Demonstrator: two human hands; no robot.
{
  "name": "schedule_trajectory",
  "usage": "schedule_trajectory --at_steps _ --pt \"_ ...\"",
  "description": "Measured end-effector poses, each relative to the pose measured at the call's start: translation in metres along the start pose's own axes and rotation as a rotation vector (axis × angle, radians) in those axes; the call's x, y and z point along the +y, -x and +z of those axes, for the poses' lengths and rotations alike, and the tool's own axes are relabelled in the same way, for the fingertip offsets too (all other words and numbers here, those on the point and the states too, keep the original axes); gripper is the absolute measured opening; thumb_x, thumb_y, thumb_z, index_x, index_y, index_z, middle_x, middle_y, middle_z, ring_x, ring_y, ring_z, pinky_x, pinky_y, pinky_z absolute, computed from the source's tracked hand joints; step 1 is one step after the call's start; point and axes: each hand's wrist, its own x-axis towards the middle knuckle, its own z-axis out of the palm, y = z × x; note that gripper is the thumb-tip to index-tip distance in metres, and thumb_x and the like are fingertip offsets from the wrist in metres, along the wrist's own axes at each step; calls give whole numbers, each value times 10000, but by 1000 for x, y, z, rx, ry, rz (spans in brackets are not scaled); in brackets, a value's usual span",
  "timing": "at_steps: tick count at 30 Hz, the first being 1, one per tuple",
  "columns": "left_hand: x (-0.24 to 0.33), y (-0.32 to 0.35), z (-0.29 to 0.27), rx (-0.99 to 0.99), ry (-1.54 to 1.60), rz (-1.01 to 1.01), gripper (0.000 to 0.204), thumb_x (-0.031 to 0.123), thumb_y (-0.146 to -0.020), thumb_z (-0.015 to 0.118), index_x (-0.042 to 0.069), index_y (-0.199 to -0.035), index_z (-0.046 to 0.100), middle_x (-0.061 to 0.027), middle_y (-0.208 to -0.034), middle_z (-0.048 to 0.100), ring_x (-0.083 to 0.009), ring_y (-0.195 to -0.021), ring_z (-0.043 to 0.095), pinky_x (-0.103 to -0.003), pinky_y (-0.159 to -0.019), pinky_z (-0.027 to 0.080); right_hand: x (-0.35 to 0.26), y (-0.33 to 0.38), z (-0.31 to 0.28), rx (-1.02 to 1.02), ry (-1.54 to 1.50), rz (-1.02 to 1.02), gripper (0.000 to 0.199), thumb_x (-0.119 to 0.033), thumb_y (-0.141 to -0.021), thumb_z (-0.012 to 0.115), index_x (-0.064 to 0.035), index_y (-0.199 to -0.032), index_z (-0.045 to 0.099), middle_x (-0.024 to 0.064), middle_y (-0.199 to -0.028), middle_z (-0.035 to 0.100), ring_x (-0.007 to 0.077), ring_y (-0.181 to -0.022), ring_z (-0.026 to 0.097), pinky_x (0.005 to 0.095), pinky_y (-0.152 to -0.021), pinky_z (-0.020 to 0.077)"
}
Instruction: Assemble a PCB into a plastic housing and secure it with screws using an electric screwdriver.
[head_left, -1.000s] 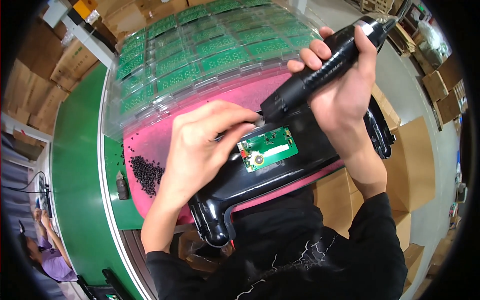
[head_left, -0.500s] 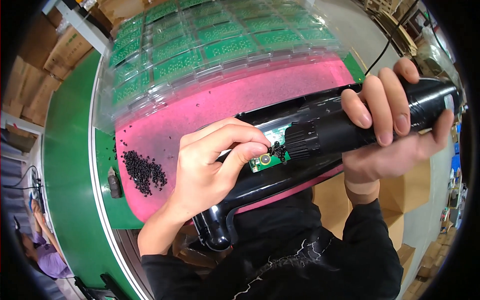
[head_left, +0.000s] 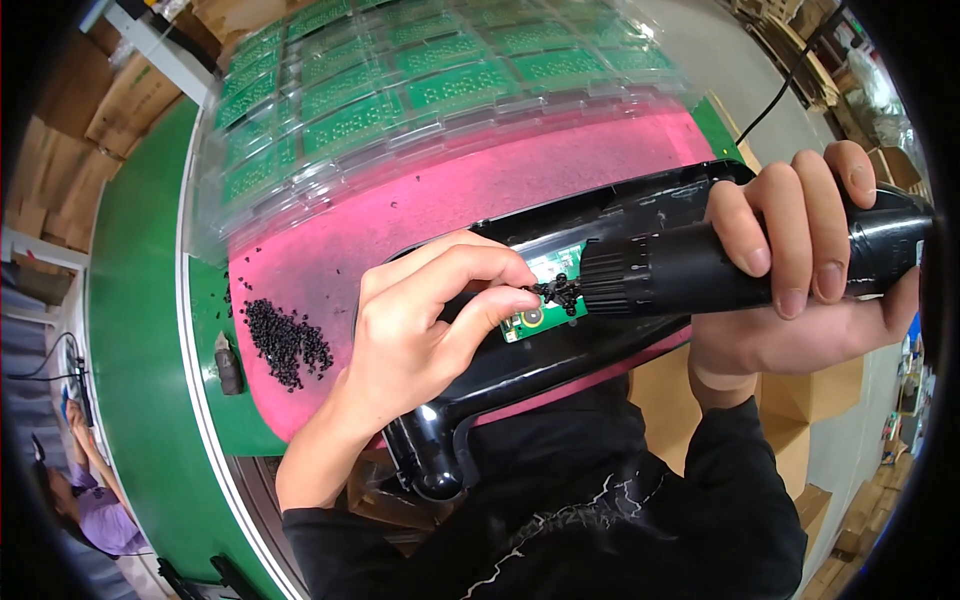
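Observation:
My right hand [head_left: 790,250] is wrapped round a black electric screwdriver [head_left: 690,272] that lies nearly level, its ribbed nose toward the left. Close to that nose, my left hand [head_left: 430,310] pinches at a cluster of small black screws [head_left: 562,294]. How many of the screws the fingertips grip, and whether some cling to the screwdriver's tip, I cannot tell. Below them a green circuit board [head_left: 522,325] sits in a black plastic housing [head_left: 560,352], partly hidden by my left hand and the screwdriver.
A loose pile of black screws [head_left: 285,342] lies on the pink mat [head_left: 350,240] at left. Clear plastic trays [head_left: 440,115] of green boards stand along the far side. A dark stubby object [head_left: 228,368] rests on the green table [head_left: 135,330]. Another person [head_left: 105,510] is at far left.
My right hand and the screwdriver have shifted slightly right, drawing its nose a little away from my left fingertips. My left hand keeps its pinch at nearly the same place.

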Motion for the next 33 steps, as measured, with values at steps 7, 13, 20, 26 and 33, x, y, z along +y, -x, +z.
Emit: schedule_trajectory --at_steps 7,13,20,26,33 --pt "-5 -2 2 -107 -79 -5 83 -22 -820 698 -48 -882 650 -129 -807 660 -228 -692 661 -308 -613 528 -1 8 -9 -47 147 2 454 -452 -798 633 -108 -1012 428 -41 -638 499 95 -497 490 317 -618 439" --pt "-4 -3 6 -166 -115 -12 96 -24 -806 711 -38 -868 639 -121 -790 647 -225 -686 645 -305 -609 517 -1 7 -23 -179 122 64 485 -512 -816 653 -124 -1026 453 -55 -620 530 92 -498 541 326 -620 496" --pt "-4 1 4 -56 -233 -199 180 -75 -765 741 -45 -886 610 -88 -859 645 -147 -784 642 -257 -725 551 1 -3 -36 -222 251 93 669 -664 -852 548 -67 -1143 463 -26 -680 516 90 -529 477 269 -596 393" --pt "-9 1 4 -69 -328 -188 160 -125 -785 672 -44 -913 621 -95 -869 666 -175 -794 672 -284 -756 560 15 1 -52 -77 572 159 683 -673 -874 489 -19 -1070 495 16 -612 498 103 -467 434 263 -488 346" --pt "-7 1 2 -83 -368 -206 153 -111 -777 688 -34 -901 642 -101 -821 687 -186 -752 690 -284 -745 557 14 1 -56 -67 662 166 670 -659 -889 475 -11 -1059 498 23 -603 494 109 -452 432 267 -479 350"
